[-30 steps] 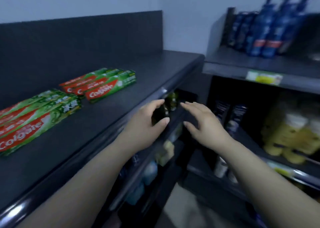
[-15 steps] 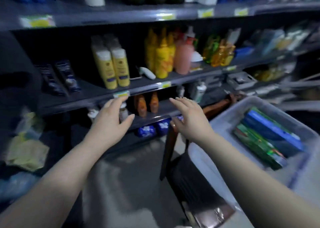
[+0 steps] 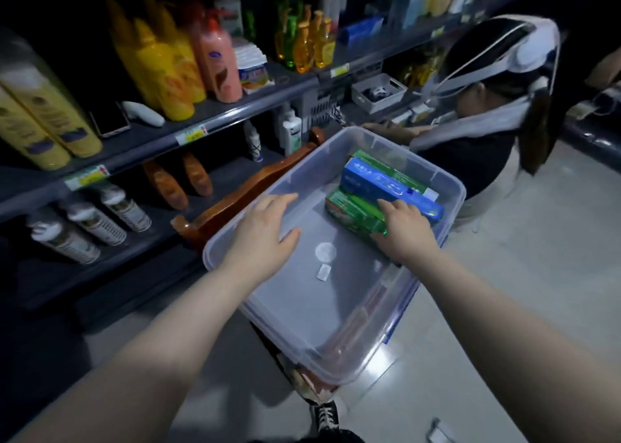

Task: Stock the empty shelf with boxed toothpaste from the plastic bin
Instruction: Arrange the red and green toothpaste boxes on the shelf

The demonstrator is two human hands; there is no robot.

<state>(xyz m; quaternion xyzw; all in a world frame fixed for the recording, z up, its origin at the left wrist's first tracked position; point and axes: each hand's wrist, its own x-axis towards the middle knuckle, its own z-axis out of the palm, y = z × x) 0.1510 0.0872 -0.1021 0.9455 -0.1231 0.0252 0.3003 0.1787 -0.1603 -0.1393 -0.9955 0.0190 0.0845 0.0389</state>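
One green toothpaste box (image 3: 354, 214) lies gripped under the right hand (image 3: 407, 236); left hand (image 3: 262, 236) hovers spread.

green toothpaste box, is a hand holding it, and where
Right hand covers the green toothpaste box at its near end; grip cannot be told. Left hand holds nothing.

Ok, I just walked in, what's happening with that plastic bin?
A person is reaching into the clear plastic bin with both bare hands. The right hand grips a green toothpaste box at the bin's far end, right beside a blue box. The left hand hovers open over the bin's bare floor. The green box has not been lifted out yet.
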